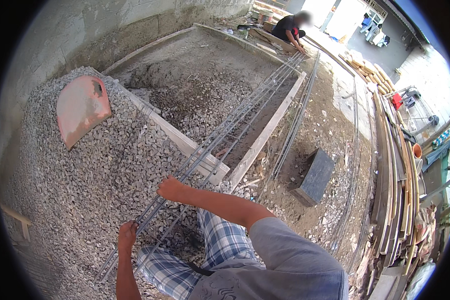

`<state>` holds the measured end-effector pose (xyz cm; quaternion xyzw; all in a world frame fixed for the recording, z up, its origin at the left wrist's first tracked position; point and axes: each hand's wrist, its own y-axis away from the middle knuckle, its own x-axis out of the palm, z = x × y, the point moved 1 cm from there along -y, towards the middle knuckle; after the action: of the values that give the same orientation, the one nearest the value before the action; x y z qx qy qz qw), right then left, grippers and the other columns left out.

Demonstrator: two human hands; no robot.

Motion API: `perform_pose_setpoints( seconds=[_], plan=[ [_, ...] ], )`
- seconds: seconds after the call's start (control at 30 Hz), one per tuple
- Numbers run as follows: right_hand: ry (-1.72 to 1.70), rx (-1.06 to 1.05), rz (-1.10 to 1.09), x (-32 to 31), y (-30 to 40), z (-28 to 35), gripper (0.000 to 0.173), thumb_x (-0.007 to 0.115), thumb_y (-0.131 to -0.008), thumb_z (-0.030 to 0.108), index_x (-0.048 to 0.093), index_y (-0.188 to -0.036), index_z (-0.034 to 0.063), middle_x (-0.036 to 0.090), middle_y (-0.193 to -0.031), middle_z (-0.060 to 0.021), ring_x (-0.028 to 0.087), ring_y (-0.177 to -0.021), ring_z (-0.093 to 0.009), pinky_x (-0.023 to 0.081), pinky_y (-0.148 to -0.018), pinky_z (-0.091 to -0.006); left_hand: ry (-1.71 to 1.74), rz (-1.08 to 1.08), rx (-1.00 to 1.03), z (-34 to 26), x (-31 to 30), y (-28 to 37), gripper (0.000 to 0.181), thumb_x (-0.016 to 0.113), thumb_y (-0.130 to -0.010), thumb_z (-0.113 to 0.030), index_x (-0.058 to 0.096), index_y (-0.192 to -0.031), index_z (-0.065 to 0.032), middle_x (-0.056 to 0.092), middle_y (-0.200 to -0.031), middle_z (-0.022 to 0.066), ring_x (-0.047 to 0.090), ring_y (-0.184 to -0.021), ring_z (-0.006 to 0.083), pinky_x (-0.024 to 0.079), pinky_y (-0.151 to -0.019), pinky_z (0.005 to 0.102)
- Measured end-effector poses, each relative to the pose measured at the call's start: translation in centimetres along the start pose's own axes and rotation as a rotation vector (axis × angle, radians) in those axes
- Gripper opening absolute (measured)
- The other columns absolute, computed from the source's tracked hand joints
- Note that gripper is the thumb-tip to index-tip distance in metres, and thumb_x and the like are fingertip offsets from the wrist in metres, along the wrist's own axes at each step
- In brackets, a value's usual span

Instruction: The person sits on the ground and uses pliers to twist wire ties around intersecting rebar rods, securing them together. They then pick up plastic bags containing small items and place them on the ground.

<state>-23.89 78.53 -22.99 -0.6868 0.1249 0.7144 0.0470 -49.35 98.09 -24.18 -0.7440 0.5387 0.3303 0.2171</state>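
A long steel rebar cage (225,132) runs diagonally before me, from beside my knees to a crouching co-worker at the far end. It is made of lengthwise bars with cross ties. My left hand (127,234) has its fingers closed around a bar at the near end of the cage. Farther up, my right hand (171,188) is curled over the upper bars. Its fingertips are mostly hidden. Beneath both hands lies a heap of gravel (97,180). The cage crosses over a wooden form board (180,140) at the gravel's edge.
A mortar-stained pink plastic piece (83,108) rests on the gravel. Loose rebar rods (298,120) and a dark rectangular block (314,178) lie to the right, before stacked timber (397,187). The co-worker (288,30) touches the cage's far end. A block wall (108,33) stands left.
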Motion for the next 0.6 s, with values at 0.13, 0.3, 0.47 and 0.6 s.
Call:
perform_pose_setpoints(
  seconds=[0.13,0.3,0.47,0.6],
  plan=[
    [-0.016,0.032,0.061,1.2,-0.3,-0.8,0.01,0.07,-0.085,0.011,0.076,-0.093,0.0125,0.071,-0.093,-0.0061,0.066,-0.1,-0.024,0.053,-0.082,-0.0468,-0.022,-0.154,0.088,-0.3,1.3,0.3,0.014,0.063,-0.093,-0.008,0.067,-0.093,0.0047,0.062,-0.075,0.0248,0.062,-0.072,0.0426,0.048,-0.066,0.0443],
    [-0.011,0.019,-0.127,1.0,-0.4,0.0,0.009,0.069,-0.087,0.01,0.076,-0.092,0.0121,0.071,-0.095,-0.0045,0.066,-0.101,-0.026,0.054,-0.081,-0.0447,-0.078,-0.168,0.019,-0.2,0.8,0.5,0.013,0.061,-0.092,-0.006,0.064,-0.085,0.0045,0.06,-0.074,0.0252,0.06,-0.073,0.0453,0.045,-0.066,0.049],
    [0.007,-0.076,0.054,-0.8,-0.6,-0.6,0.027,0.068,-0.086,0.004,0.071,-0.113,0.0079,0.071,-0.112,-0.0088,0.066,-0.112,-0.027,0.055,-0.094,-0.0442,-0.2,-0.147,0.015,0.1,0.5,0.5,0.012,0.062,-0.091,-0.011,0.064,-0.086,-0.0006,0.064,-0.084,0.0244,0.062,-0.084,0.0466,0.049,-0.072,0.0524],
    [-0.09,-0.048,-0.038,-2.0,0.2,0.2,0.035,0.06,-0.09,-0.001,0.069,-0.122,0.0084,0.068,-0.124,-0.0087,0.061,-0.121,-0.028,0.049,-0.103,-0.0496,-0.239,-0.177,0.091,1.5,0.9,1.0,0.011,0.061,-0.092,-0.009,0.066,-0.092,-0.0003,0.064,-0.084,0.0231,0.064,-0.085,0.0441,0.051,-0.075,0.0514]
  ],
)
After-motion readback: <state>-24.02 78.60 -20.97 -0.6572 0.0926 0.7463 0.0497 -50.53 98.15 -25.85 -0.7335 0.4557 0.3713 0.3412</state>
